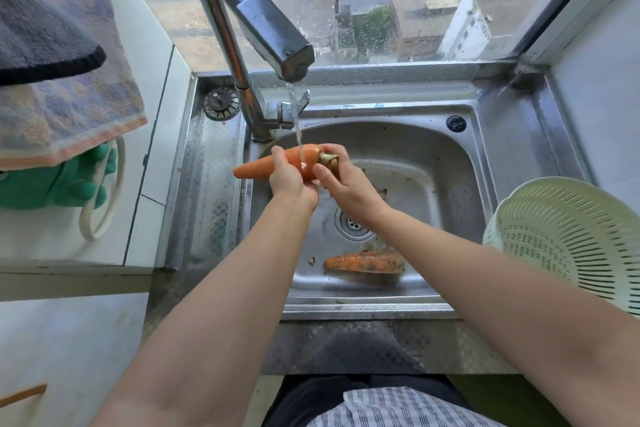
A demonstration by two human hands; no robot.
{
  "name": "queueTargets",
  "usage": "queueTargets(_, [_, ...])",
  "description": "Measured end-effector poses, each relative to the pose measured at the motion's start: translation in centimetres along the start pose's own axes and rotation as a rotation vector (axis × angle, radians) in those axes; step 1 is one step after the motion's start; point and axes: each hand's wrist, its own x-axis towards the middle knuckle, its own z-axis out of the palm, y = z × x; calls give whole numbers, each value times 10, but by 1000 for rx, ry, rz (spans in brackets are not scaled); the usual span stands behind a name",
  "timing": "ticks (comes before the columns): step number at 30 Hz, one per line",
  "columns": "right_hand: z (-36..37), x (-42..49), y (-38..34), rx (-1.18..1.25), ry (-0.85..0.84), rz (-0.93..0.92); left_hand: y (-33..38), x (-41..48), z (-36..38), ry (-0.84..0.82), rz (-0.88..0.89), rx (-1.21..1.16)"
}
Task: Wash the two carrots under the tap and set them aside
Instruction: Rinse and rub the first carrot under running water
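Observation:
An orange carrot [254, 168] lies level over the steel sink [433, 152], tip to the left, under a thin stream of water from the tap [273, 35]. My left hand [291, 177] grips its middle. At the stem end, my right hand [341, 177] holds the thick top with fingers curled round it. A second carrot [363, 262], streaked with dirt, lies on the sink floor near the front, just below the drain [353, 224].
A white plastic colander [568, 236] sits on the counter right of the sink. Towels [62, 80] and a green rubber glove [69, 184] hang at the left. A sink strainer plug [221, 102] rests by the tap base. A window is behind the sink.

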Motion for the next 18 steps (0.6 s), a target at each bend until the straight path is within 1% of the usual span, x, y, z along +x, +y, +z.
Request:
queueTargets(4, [12, 3, -9, 245, 172, 49, 1, -2, -3, -32, -128, -27])
queueTargets(7, [17, 10, -16, 308, 199, 92, 0, 0, -10, -51, -262, 113])
queueTargets(8, [16, 12, -18, 327, 187, 116, 1, 0, -14, -53, -303, 204])
queueTargets(9, [13, 14, -19, 314, 184, 124, 3, -1, -18, -62, -338, 364])
queueTargets(11, [9, 19, -20, 204, 185, 121, 10, -7, -27, -78, -357, 838])
queueTargets(13, [6, 23, -18, 134, 186, 146, 18, -20, -35, -82, -282, 1306])
queueTargets(14, [4, 25, -16, 121, 191, 170, 20, -23, -38, -104, -201, 1458])
queueTargets(15, [3, 26, -14, 125, 194, 202, 21, -20, -43, -130, -101, 1543])
queueTargets(16, [3, 26, -13, 135, 200, 234, 21, -17, -46, -163, 1, 1559])
queueTargets(18, [6, 27, -14, 170, 210, 263, 15, -15, -48, -299, 161, 1504])
